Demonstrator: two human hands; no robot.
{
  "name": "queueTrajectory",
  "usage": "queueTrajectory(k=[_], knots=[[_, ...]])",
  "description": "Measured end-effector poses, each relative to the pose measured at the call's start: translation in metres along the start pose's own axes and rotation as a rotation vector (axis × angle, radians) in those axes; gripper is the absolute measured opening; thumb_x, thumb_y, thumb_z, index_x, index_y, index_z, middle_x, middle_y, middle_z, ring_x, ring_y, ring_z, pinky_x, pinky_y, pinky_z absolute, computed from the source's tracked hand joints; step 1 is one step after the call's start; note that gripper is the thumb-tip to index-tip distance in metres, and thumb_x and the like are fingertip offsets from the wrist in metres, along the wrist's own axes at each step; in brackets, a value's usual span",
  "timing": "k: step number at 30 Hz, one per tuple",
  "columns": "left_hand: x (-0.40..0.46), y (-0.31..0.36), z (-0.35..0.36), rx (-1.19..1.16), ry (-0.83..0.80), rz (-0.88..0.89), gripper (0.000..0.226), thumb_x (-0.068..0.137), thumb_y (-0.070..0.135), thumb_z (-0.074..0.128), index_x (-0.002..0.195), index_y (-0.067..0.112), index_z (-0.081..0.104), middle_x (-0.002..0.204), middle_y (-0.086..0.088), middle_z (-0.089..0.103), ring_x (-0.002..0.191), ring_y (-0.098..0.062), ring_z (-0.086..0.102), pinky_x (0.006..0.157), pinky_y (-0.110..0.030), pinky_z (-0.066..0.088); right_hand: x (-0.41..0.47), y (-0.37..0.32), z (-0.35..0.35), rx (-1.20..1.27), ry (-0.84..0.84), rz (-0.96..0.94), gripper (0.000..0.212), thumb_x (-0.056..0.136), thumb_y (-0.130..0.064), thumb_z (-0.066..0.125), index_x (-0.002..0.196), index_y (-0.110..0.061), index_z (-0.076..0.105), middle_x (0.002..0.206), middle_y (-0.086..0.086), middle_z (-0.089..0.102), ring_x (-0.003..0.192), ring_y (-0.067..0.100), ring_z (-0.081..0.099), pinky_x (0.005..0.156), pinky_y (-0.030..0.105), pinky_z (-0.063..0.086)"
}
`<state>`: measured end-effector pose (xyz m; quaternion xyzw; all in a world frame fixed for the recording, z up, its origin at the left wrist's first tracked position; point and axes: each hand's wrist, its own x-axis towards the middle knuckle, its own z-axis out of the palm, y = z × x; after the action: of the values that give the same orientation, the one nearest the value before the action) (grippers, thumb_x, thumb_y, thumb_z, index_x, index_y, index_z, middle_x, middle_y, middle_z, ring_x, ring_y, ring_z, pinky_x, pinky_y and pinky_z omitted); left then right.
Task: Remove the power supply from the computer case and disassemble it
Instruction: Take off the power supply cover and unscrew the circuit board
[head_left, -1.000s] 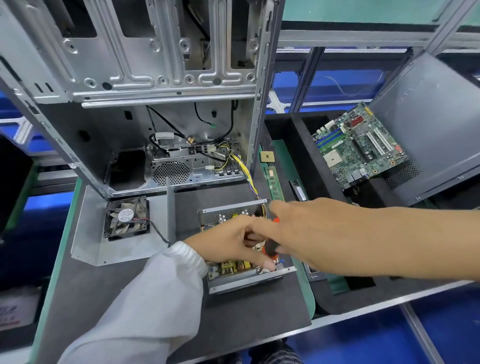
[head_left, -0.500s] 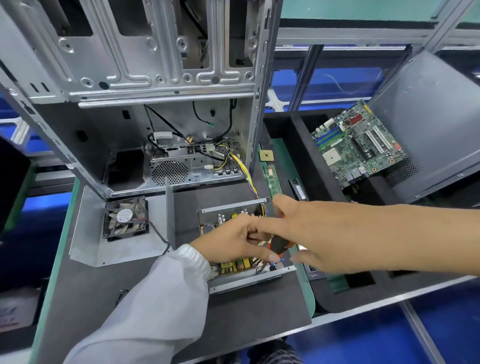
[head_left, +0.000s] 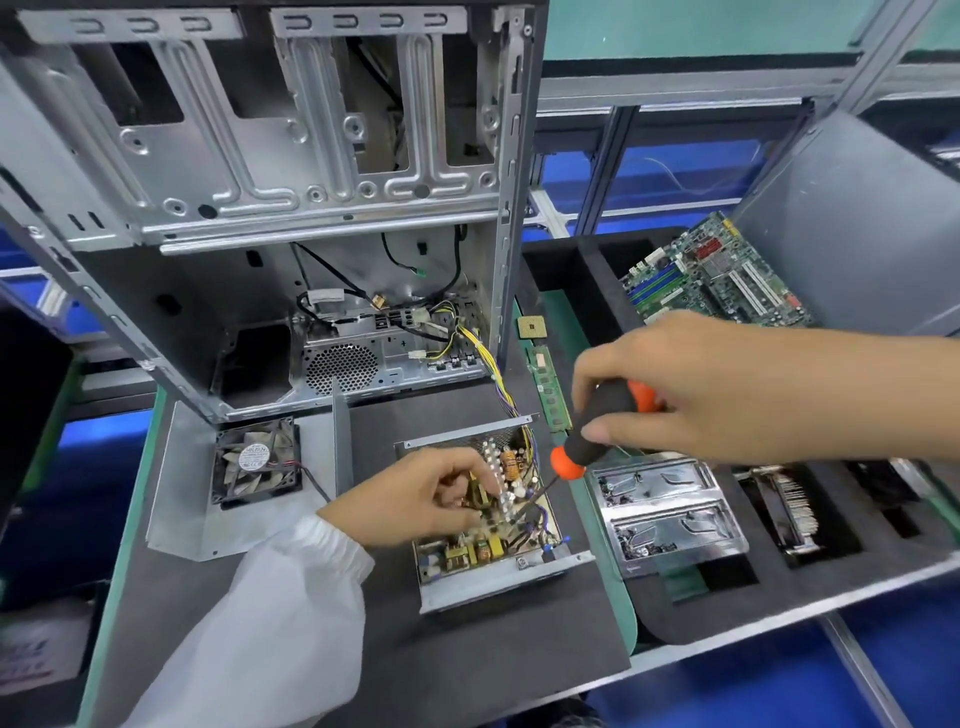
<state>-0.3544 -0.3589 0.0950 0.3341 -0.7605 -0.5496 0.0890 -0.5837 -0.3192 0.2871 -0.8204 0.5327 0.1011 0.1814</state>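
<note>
The opened power supply (head_left: 498, 577) lies on the dark mat in front of the empty computer case (head_left: 291, 171), its circuit board exposed and its yellow cable bundle (head_left: 493, 364) running back into the case. My left hand (head_left: 415, 499) reaches into the supply, fingers curled on parts of the board. My right hand (head_left: 691, 395) grips a black and orange screwdriver (head_left: 597, 421), raised above the supply's right side, with the tip angled down toward the board.
The supply's removed metal cover (head_left: 176, 499) with its fan (head_left: 257, 462) lies at left. A CPU (head_left: 532, 327) and a RAM stick (head_left: 548, 389) sit right of the case. Foam tray slots hold metal brackets (head_left: 670, 514), a heatsink (head_left: 795, 509) and a motherboard (head_left: 722, 275).
My right hand has lifted up and to the right with the screwdriver, uncovering the supply's right side. My left hand stays on the board.
</note>
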Motion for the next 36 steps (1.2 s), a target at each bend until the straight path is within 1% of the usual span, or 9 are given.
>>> queueTrajectory(k=[3,6,8,11,16,21,27,33,36], knots=[[0.004,0.016,0.014,0.265,0.060,0.042,0.015,0.084,0.022,0.075,0.085,0.034,0.065,0.063,0.018,0.051,0.059,-0.002,0.045,0.061,-0.019,0.037,-0.001,0.011,-0.011,0.112,-0.011,0.030,0.017,0.088,-0.047,0.052,0.093,-0.031,0.058,0.056,-0.027,0.058,0.042,-0.002,0.055,0.058,0.026,0.049],[0.010,0.029,0.028,0.578,0.103,0.117,0.005,0.088,0.034,0.068,0.092,0.034,0.071,0.090,0.017,0.065,0.087,0.000,0.059,0.076,-0.027,0.048,-0.007,0.024,-0.015,0.184,-0.019,0.031,0.012,0.086,-0.045,0.053,0.086,-0.034,0.058,0.054,-0.007,0.062,0.038,0.009,0.058,0.054,0.025,0.051],[0.011,0.028,0.032,0.732,0.111,0.192,0.007,0.089,0.034,0.066,0.093,0.034,0.071,0.092,0.011,0.062,0.090,-0.007,0.060,0.072,-0.031,0.050,-0.014,0.034,-0.015,0.188,-0.024,0.045,0.015,0.083,-0.047,0.052,0.085,-0.034,0.058,0.055,-0.003,0.062,0.037,0.007,0.057,0.050,0.019,0.047],[0.017,0.026,0.040,0.916,0.019,0.426,0.006,0.078,0.024,0.075,0.075,0.026,0.070,0.075,0.006,0.055,0.072,-0.015,0.059,0.057,-0.026,0.045,-0.022,0.045,-0.006,0.113,0.004,0.074,0.016,0.082,-0.049,0.051,0.085,-0.035,0.058,0.063,-0.022,0.061,0.048,-0.005,0.055,0.055,0.011,0.041],[0.034,0.021,0.048,1.252,-0.135,0.620,0.011,0.078,0.019,0.068,0.073,0.029,0.066,0.078,0.009,0.052,0.077,-0.014,0.052,0.070,-0.029,0.043,-0.016,0.055,0.027,0.029,0.027,0.070,0.015,0.090,-0.044,0.054,0.091,-0.029,0.056,0.070,-0.016,0.055,0.071,0.001,0.050,0.070,0.024,0.045],[0.038,0.013,0.055,1.331,-0.145,0.693,0.016,0.080,0.018,0.068,0.069,0.029,0.062,0.081,0.009,0.051,0.078,-0.013,0.052,0.076,-0.028,0.034,-0.009,0.057,0.048,0.056,0.011,0.059,0.017,0.093,-0.042,0.052,0.097,-0.025,0.053,0.084,-0.013,0.052,0.073,0.001,0.044,0.072,0.028,0.044],[0.041,0.008,0.062,1.371,-0.023,0.769,0.028,0.084,0.012,0.051,0.062,0.026,0.058,0.082,0.008,0.050,0.083,-0.014,0.041,0.076,-0.027,0.031,-0.007,0.059,0.059,0.059,-0.011,0.050,0.021,0.094,-0.041,0.051,0.099,-0.021,0.052,0.088,-0.006,0.052,0.080,0.013,0.047,0.078,0.037,0.047],[0.042,0.001,0.063,1.376,-0.022,0.798,0.028,0.086,0.013,0.057,0.062,0.026,0.058,0.086,0.006,0.046,0.085,-0.015,0.037,0.079,-0.028,0.029,-0.006,0.059,0.065,0.050,-0.005,0.040,0.019,0.094,-0.042,0.051,0.096,-0.023,0.051,0.089,-0.006,0.052,0.076,0.011,0.046,0.055,0.018,0.036],[0.042,0.000,0.063,1.366,-0.043,0.796,0.024,0.083,0.014,0.063,0.063,0.027,0.060,0.088,0.006,0.050,0.086,-0.015,0.038,0.080,-0.028,0.030,-0.005,0.057,0.067,0.058,-0.011,0.036,0.019,0.095,-0.041,0.050,0.096,-0.022,0.051,0.088,-0.004,0.051,0.080,0.015,0.050,0.069,0.031,0.045]])
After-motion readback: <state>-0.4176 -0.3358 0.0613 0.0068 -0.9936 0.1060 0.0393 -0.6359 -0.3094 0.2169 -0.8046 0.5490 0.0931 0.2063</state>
